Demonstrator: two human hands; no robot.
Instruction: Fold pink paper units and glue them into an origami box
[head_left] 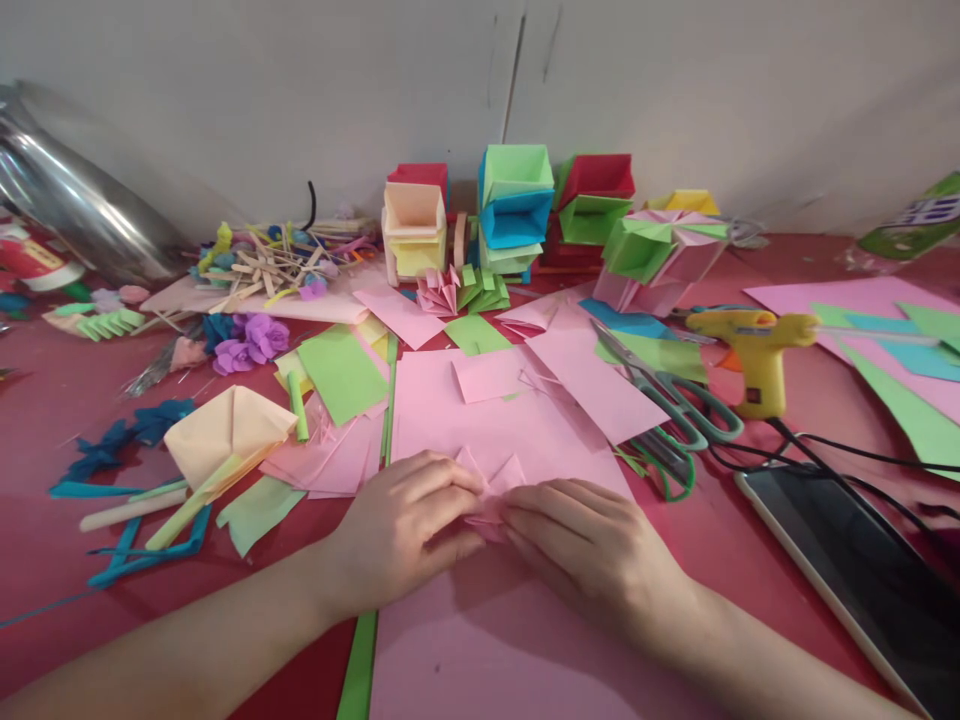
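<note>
Between my two hands is a small piece of folded pink paper, two pointed corners of it standing up at the top. My left hand pinches its left side with thumb and fingers. On the right side, the fingers of my right hand are closed on the same piece and hide part of it. Both hands are just over a large pink sheet that lies flat on the red table. Just beyond them rest a small pink paper rectangle and a longer pink strip.
Scissors, a yellow glue gun with a black cord and a phone lie on the right. Folded paper boxes stand along the wall. Paper scraps, purple paper flowers and a steel flask are left.
</note>
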